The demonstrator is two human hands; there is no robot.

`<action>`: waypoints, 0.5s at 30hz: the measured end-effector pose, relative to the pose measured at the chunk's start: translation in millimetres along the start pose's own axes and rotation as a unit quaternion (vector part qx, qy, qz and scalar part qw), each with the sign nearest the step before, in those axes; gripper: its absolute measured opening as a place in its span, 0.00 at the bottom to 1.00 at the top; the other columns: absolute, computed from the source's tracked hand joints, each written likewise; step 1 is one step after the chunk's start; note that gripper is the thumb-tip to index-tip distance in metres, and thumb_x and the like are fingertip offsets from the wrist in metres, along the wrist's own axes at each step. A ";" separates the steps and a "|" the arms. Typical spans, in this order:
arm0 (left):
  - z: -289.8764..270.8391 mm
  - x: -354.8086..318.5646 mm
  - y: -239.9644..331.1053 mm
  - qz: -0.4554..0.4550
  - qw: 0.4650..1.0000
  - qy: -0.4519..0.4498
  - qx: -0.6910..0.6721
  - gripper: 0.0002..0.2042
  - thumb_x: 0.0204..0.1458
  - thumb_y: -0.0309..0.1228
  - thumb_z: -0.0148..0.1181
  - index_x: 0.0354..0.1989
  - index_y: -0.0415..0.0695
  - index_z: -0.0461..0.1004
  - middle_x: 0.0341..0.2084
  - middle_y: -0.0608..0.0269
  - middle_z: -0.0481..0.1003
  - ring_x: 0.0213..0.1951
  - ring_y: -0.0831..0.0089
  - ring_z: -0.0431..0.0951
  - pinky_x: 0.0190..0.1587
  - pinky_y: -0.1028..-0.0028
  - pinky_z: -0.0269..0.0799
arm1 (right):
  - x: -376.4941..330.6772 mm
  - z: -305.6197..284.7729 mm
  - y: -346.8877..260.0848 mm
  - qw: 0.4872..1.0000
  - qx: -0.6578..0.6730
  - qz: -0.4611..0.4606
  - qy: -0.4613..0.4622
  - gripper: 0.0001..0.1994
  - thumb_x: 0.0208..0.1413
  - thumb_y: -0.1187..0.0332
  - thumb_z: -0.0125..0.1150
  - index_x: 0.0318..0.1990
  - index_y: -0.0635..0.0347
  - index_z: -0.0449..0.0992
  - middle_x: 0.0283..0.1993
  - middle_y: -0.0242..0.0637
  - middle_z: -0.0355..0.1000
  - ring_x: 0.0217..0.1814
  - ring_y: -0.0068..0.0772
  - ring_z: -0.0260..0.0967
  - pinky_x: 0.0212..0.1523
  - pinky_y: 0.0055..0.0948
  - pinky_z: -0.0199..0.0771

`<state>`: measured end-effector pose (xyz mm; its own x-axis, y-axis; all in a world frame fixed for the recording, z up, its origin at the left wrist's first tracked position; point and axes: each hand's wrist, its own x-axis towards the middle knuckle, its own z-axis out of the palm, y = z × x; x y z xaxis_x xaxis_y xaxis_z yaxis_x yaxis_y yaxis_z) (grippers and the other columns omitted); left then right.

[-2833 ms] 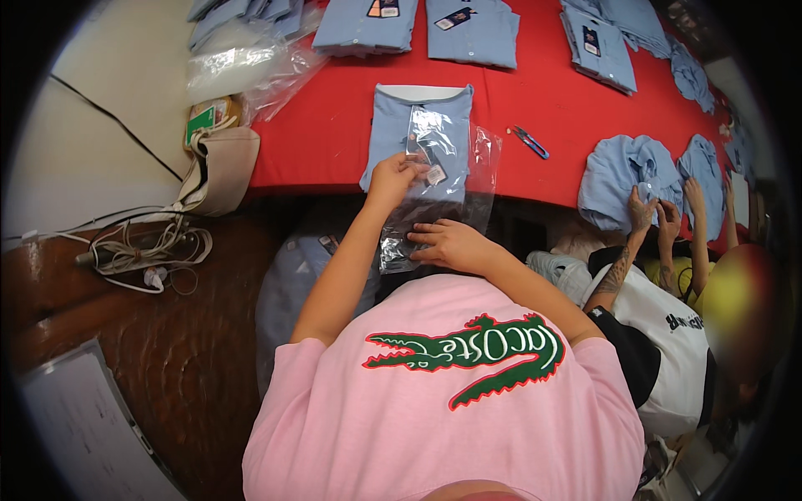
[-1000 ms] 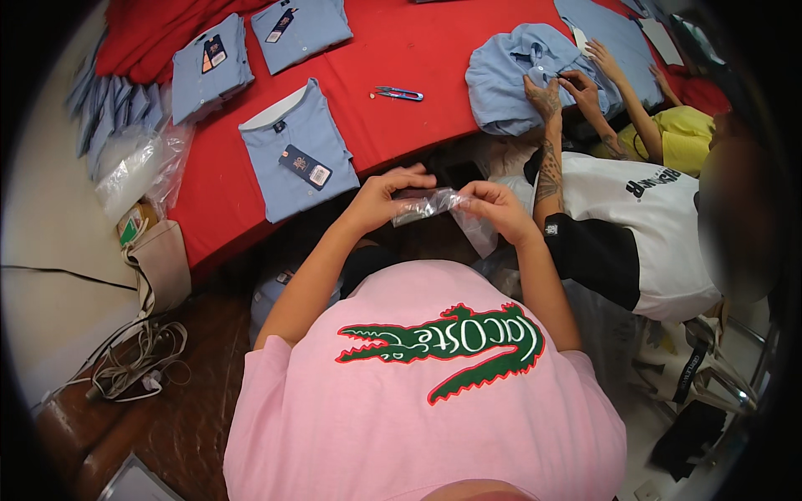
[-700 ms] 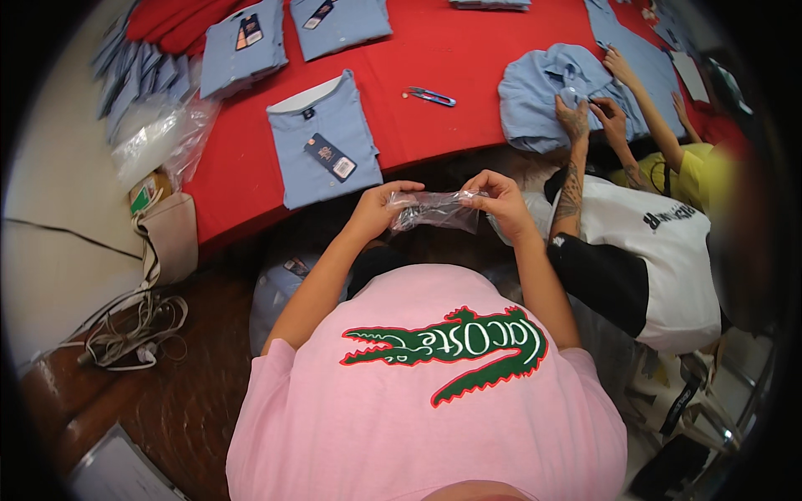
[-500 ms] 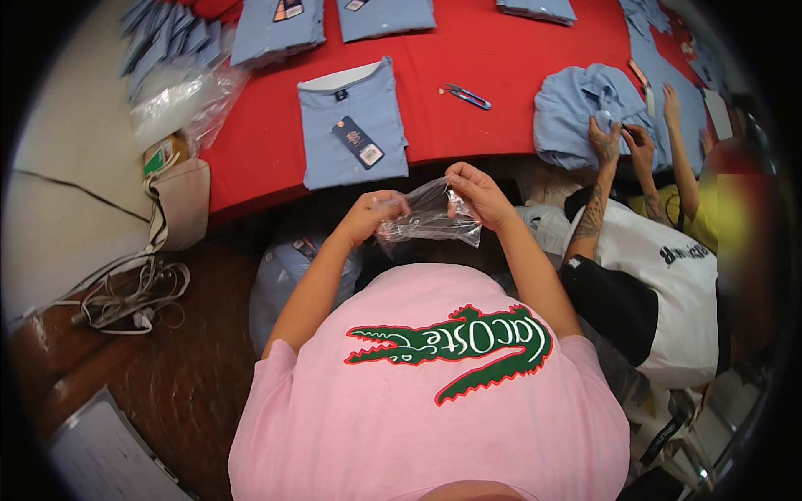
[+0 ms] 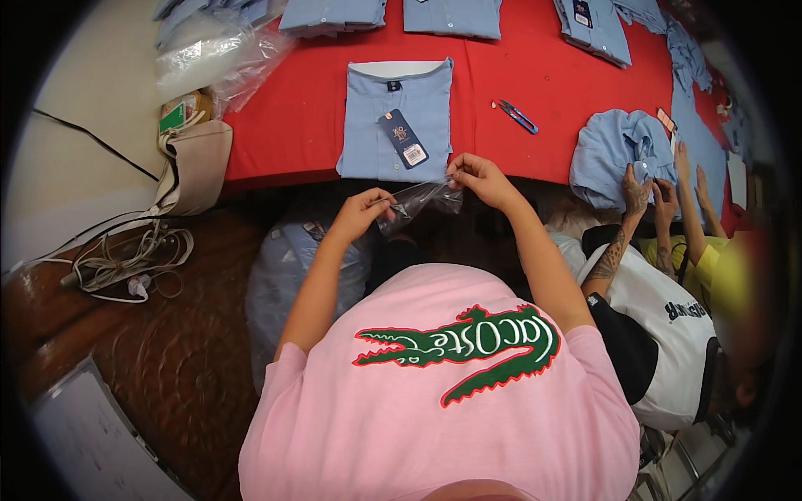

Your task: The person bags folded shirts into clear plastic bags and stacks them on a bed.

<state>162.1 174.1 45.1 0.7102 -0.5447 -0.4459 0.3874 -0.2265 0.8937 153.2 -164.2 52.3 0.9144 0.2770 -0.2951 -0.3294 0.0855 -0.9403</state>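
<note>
A clear plastic bag (image 5: 413,203) is stretched between my two hands, just off the near edge of the table. My left hand (image 5: 364,210) pinches one side of its mouth. With thumb and fingers, my right hand (image 5: 482,180) grips the other side. Right beyond the bag, a folded light blue shirt (image 5: 368,125) lies flat on the red tablecloth, its white collar insert at the far end. A dark hang tag (image 5: 403,139) rests on the shirt's front. The bag's mouth is close to the shirt's near edge; whether they touch I cannot tell.
Blue thread snips (image 5: 519,116) lie right of the shirt. Stacks of folded shirts (image 5: 451,18) line the far side; loose plastic bags (image 5: 219,54) sit at far left. Rightward, a co-worker's hands (image 5: 637,190) handle a crumpled blue shirt (image 5: 618,154). Coiled cables (image 5: 125,259) hang at lower left.
My view has shifted, so the table appears further left-to-right displaced. The bag is pulled wider and flatter between my hands, and its mouth is nearer the folded shirt.
</note>
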 end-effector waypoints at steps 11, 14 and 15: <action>-21.5 13.8 21.3 0.092 0.952 0.176 0.234 0.13 0.64 0.38 0.63 0.41 0.40 0.85 0.37 0.50 0.84 0.40 0.57 0.83 0.45 0.64 0.75 | 21.2 26.4 -74.9 0.963 -0.228 0.069 0.128 0.06 0.62 0.71 0.65 0.44 0.61 0.81 0.32 0.34 0.79 0.28 0.23 0.78 0.27 0.27 0.73; -28.6 11.1 19.8 0.157 0.906 0.241 0.311 0.13 0.63 0.37 0.62 0.41 0.41 0.86 0.38 0.50 0.83 0.44 0.51 0.82 0.51 0.59 0.72 | 30.6 39.4 -73.5 0.968 -0.179 0.074 0.157 0.06 0.65 0.70 0.64 0.46 0.61 0.80 0.30 0.33 0.76 0.25 0.21 0.77 0.23 0.25 0.71; -30.6 10.2 21.0 0.132 0.912 0.252 0.295 0.12 0.63 0.37 0.61 0.40 0.41 0.86 0.38 0.51 0.83 0.45 0.51 0.82 0.53 0.58 0.71 | 34.2 43.1 -70.9 0.969 -0.167 0.065 0.168 0.06 0.66 0.70 0.64 0.46 0.60 0.79 0.29 0.32 0.76 0.24 0.21 0.77 0.22 0.24 0.70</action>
<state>195.4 188.5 57.7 0.9704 -0.2373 -0.0445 -0.1149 -0.6162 0.7792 197.7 -119.5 116.1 0.9139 -0.0665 -0.4005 -0.4034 -0.2599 -0.8773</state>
